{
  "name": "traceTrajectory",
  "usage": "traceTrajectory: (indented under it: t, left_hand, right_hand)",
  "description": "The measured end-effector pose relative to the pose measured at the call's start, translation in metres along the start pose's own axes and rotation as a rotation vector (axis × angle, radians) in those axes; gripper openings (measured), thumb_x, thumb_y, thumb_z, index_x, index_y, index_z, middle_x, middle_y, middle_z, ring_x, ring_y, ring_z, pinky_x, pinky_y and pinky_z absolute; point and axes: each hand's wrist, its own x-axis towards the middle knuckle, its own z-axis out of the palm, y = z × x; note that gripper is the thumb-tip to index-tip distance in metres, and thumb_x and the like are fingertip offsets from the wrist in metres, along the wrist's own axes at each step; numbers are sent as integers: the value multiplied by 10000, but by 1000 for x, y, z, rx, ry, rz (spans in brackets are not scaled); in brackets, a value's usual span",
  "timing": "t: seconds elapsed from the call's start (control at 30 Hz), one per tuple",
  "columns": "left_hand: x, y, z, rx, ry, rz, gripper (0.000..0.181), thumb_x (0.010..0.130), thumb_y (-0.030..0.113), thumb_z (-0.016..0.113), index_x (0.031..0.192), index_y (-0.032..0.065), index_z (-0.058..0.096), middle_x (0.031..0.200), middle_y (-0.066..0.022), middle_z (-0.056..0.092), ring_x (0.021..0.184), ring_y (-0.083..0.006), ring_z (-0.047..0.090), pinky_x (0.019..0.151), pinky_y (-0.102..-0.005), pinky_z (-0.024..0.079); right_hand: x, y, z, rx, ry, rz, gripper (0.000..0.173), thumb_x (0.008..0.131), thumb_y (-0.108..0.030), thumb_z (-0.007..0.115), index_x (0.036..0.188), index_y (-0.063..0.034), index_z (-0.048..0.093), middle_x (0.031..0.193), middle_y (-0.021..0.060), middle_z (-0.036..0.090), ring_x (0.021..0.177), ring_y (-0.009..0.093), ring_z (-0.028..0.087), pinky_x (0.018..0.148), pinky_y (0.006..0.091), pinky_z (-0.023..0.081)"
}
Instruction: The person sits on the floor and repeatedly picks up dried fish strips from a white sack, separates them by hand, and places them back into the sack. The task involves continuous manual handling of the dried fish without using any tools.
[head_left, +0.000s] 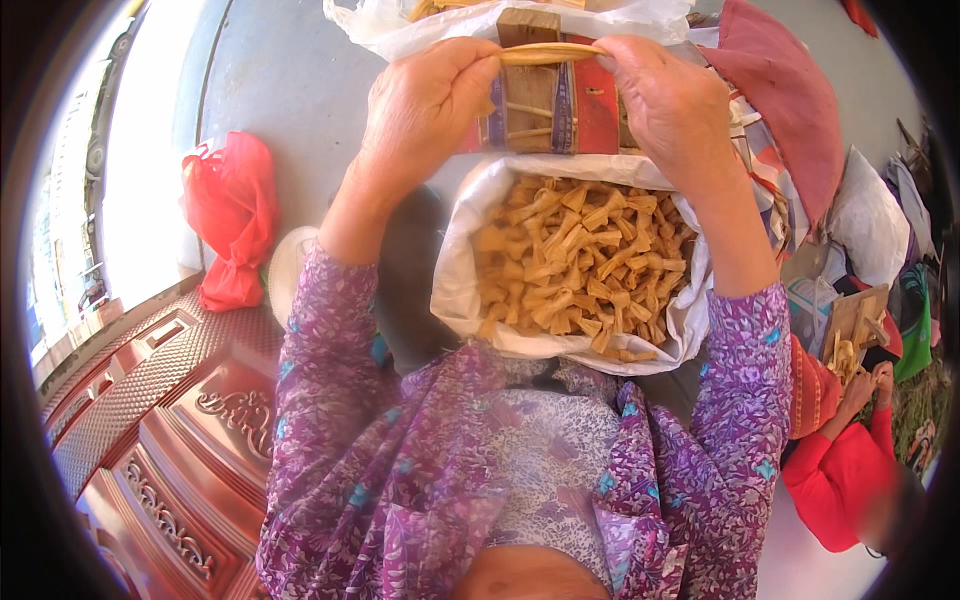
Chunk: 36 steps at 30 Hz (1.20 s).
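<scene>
Between my two hands a pale yellow, folded strip of dried food, maybe tofu skin (550, 53), is stretched level above a wooden stand (529, 97). My left hand (435, 101) pinches one end between thumb and fingers, and my right hand (670, 105) pinches the other. The stand is wrapped with red and printed strips. Nearer to me, below the hands, sits a white woven sack (457, 277) with its rim rolled open. It is full of knotted yellow pieces (585, 255) of what looks like the same material.
A white plastic bag (442, 34) with more yellow strips lies beyond the stand. A red plastic bag (232, 217) is tied at the left, near an ornate metal door (195, 442). At the right, a person in red (840, 480) handles similar strips by a wooden board (851, 322).
</scene>
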Motion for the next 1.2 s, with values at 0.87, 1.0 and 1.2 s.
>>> traceTrajectory:
  t: [0.87,1.0,1.2]
  left_hand:
    - [-153,75,-3,-1027,-843,-330,298,1009,221,575,881,-16,702,614,-29,632,539,-100,597,505,-255,445]
    - [-166,84,-15,-1416,-791,96,210,948,162,653,842,0,736,787,-139,723,667,-225,677,585,-353,505]
    - [-155,92,-12,-1625,-548,565,158,861,178,759,829,27,726,1422,-390,418,1341,-485,443,1102,-537,383]
  right_hand:
    - [-92,-88,-100,-14,-80,-357,236,810,-174,663,1018,-67,689,870,30,599,765,163,606,684,319,521]
    - [-86,-73,-129,-17,240,-113,323,818,-129,654,1118,-11,657,929,95,673,755,227,661,649,354,544]
    - [-99,-132,-116,484,-205,17,430,836,-50,619,1265,-24,601,741,95,612,647,230,644,553,352,507]
